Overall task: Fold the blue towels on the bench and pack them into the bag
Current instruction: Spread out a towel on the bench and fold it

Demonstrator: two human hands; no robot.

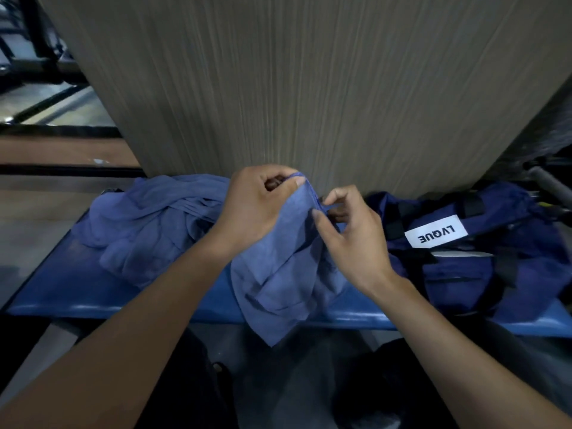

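Above the blue bench (pixel 77 292), the left hand (pixel 253 205) and the right hand (pixel 349 239) each pinch the top edge of one blue towel (pixel 278 274), lifted so that its lower corner hangs past the bench's front edge. Behind the left forearm a crumpled heap of blue towels (pixel 148 221) lies on the bench. To the right on the same bench sits the navy bag (pixel 483 252), its white label (pixel 436 235) reading LVQUE.

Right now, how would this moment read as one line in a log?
stage: starting a fold | left hand: grips held towel | right hand: pinches its edge | towel pile: unfolded on bench | bag: on bench
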